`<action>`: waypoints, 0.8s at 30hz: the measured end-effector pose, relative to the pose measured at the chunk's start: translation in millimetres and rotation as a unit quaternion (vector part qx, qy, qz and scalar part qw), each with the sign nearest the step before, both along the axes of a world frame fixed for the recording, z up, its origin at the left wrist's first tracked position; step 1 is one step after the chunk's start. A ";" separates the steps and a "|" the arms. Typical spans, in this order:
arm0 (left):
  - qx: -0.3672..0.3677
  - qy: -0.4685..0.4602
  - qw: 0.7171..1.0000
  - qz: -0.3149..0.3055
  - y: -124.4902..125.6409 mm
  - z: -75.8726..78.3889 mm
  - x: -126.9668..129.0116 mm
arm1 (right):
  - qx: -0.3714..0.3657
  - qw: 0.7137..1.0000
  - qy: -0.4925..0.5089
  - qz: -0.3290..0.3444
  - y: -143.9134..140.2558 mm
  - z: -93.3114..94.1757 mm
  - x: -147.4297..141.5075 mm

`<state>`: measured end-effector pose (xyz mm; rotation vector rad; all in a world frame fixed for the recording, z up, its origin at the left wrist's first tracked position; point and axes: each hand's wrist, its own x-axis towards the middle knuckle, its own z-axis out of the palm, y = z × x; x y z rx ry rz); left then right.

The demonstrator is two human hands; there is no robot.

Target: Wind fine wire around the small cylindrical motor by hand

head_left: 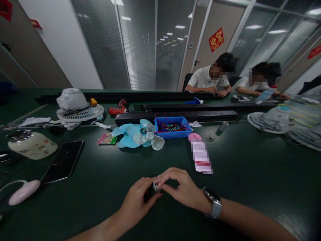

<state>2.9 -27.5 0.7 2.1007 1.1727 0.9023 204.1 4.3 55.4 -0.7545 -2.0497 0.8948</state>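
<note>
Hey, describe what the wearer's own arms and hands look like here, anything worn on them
Both forearms are bare, with no sleeves in view and no gloves. The left hand wears nothing visible. The right hand has a wristwatch with a dark round face and grey metal band on its wrist. No rings can be made out on the fingers.

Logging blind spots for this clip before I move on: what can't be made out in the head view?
- Small round part: mostly covered by fingertips of left hand and right hand; its kind is unclear.
- Blue bin: holds tangled wires, too small to sort.
- Pink item: pixelated over.
- White fan guards: blurred towards the right edge.
- Pink-white object: runs off the left edge.
</note>
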 end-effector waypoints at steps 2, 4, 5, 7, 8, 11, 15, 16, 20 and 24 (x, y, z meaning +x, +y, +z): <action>0.001 -0.004 1.000 0.001 -0.1 -0.5 0.1 | 0.006 1.000 0.007 0.012 -0.2 -2.7 -1.2; 0.000 -0.004 1.000 0.003 -0.2 -0.8 0.2 | 0.007 1.000 0.007 0.017 -0.8 -3.8 -2.6; -0.001 -0.004 1.000 0.005 -0.3 -0.9 0.3 | 0.006 1.000 0.007 0.013 -1.0 -4.0 -3.2; -0.001 -0.004 1.000 0.003 -0.3 -0.9 0.3 | -0.001 1.000 0.010 0.002 -1.1 -4.3 -4.3; 0.001 -0.005 1.000 0.002 -0.3 -0.9 0.2 | -0.003 1.000 0.014 -0.002 -1.1 -4.4 -4.7; 0.005 -0.008 1.000 -0.003 -0.3 -0.9 -0.2 | -0.005 1.000 0.021 -0.006 -1.0 -4.3 -5.3; 0.002 -0.010 1.000 -0.002 -0.2 -1.8 -0.6 | -0.002 1.000 0.019 -0.005 -1.6 -2.7 -5.0; 0.002 -0.011 1.000 -0.002 -0.2 -2.1 -0.6 | 0.000 1.000 0.019 -0.004 -1.9 -2.3 -4.7; 0.003 -0.009 1.000 -0.001 -0.5 -2.3 -0.6 | 0.013 1.000 0.018 -0.004 -2.5 -1.0 -3.3; 0.003 -0.006 1.000 0.003 -1.2 -0.5 -0.8 | 0.026 1.000 0.008 -0.012 -2.0 -0.3 -1.7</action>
